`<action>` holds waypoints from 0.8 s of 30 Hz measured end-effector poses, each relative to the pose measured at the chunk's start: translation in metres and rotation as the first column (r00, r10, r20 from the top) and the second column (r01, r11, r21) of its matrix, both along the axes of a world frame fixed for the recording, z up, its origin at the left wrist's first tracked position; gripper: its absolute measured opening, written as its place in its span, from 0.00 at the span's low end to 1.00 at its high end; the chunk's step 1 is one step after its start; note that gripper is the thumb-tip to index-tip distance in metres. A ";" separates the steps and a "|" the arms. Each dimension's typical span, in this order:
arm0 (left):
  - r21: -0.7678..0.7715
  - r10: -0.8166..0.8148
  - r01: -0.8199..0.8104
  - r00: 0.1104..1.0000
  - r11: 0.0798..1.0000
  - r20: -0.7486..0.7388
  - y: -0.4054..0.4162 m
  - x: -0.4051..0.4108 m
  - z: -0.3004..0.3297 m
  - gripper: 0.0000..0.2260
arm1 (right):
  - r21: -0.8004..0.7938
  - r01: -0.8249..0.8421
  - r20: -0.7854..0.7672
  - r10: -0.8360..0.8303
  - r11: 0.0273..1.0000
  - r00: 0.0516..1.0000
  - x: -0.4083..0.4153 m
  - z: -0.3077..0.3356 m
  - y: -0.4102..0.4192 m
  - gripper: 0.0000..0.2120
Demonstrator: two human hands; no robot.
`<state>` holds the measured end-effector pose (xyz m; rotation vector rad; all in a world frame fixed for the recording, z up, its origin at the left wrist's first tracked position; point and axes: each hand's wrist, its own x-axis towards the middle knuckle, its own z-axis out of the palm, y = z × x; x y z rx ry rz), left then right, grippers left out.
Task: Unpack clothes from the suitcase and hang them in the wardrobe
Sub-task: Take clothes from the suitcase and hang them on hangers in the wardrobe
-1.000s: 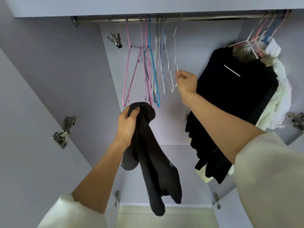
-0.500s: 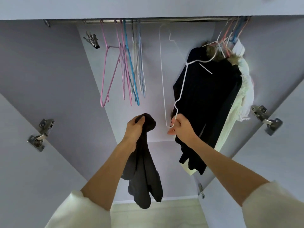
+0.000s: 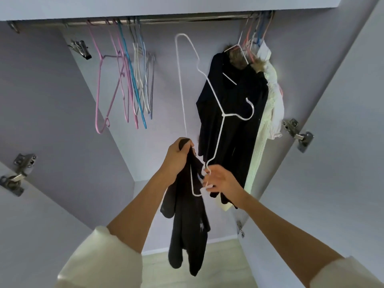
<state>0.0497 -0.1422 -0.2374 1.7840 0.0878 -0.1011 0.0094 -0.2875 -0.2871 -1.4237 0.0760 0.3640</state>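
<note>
My left hand (image 3: 178,156) grips the top of a dark grey garment (image 3: 187,221), which hangs down in front of the open wardrobe. My right hand (image 3: 220,181) pinches one corner of a white wire hanger (image 3: 218,113), off the rail and tilted, its hook pointing right in front of a hung black coat (image 3: 232,121). The hanger's lower corner lies against the dark garment. The metal rail (image 3: 187,19) runs across the top of the wardrobe.
Several empty pink, blue and white hangers (image 3: 128,84) and a clip hanger (image 3: 80,48) hang at the rail's left. A black coat and white garments (image 3: 272,104) hang at the right. Door hinges (image 3: 297,134) stick out on both open doors. Pale floor (image 3: 207,265) lies below.
My right hand took the white hanger off the rail and brought it down beside my left hand. The hanger now overlaps the dark garment. The camera view shifted.
</note>
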 end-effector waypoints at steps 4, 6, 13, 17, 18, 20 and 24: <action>0.045 -0.106 0.102 0.990 0.994 0.092 -0.001 -0.006 0.012 0.08 | 0.080 0.204 -0.003 -0.204 0.976 0.979 0.012 0.025 -0.002 0.17; 0.074 -0.155 0.146 0.980 0.986 0.126 0.001 -0.009 0.019 0.07 | 0.244 0.277 -0.051 -0.273 0.929 0.961 0.021 0.038 -0.002 0.18; 0.216 -0.389 0.365 0.918 0.906 0.083 0.018 -0.016 0.034 0.09 | 0.504 0.359 -0.203 -0.296 0.785 0.933 0.060 0.057 -0.013 0.26; 0.213 -0.368 0.348 0.928 0.913 0.063 0.023 -0.020 0.034 0.09 | 0.585 0.493 -0.352 -0.345 0.644 0.870 0.069 0.056 -0.004 0.16; 0.187 -0.319 0.302 0.945 0.935 0.072 0.024 -0.019 0.033 0.09 | 0.578 0.522 -0.363 -0.376 0.627 0.853 0.070 0.054 -0.002 0.16; 0.118 -0.170 0.159 0.981 0.980 0.092 0.027 -0.017 0.033 0.10 | 0.540 0.579 -0.364 -0.451 0.611 0.815 0.069 0.046 0.000 0.15; 0.032 -0.022 0.018 0.991 0.999 0.130 0.039 -0.016 0.045 0.10 | 0.482 0.680 -0.359 -0.584 0.552 0.728 0.064 0.038 0.010 0.16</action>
